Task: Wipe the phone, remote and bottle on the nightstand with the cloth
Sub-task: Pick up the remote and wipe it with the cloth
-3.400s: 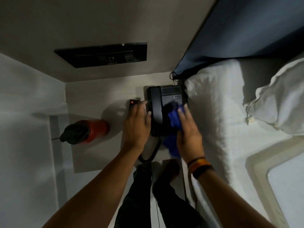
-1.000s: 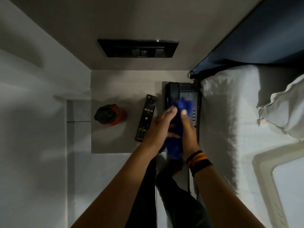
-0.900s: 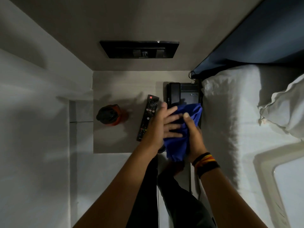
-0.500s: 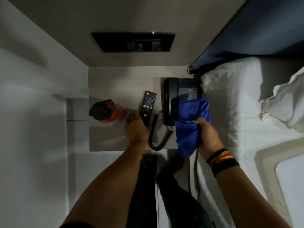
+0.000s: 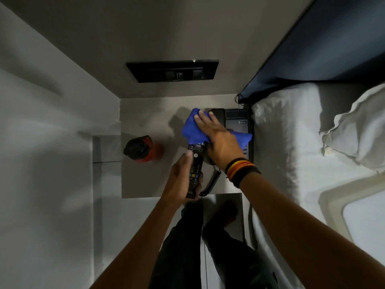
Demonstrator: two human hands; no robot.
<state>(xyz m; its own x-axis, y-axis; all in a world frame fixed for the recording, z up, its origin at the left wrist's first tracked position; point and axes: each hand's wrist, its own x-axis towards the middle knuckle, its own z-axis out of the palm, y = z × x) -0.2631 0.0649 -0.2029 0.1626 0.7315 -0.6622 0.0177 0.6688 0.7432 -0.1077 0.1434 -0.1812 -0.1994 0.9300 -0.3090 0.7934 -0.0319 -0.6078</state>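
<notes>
Now lifted off the desk (image 5: 145,180): remote (image 5: 194,170), clamped in left hand (image 5: 180,180); right hand (image 5: 218,140) pressing cloth (image 5: 192,130) on its far end. Phone (image 5: 237,124) seemingly done; bottle (image 5: 143,149) untouched.

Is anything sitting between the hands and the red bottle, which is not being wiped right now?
Nothing visible. The bottle stands alone on the nightstand, with bare surface between it and the left hand holding the remote. The right hand presses the cloth on the remote's far end.
</notes>
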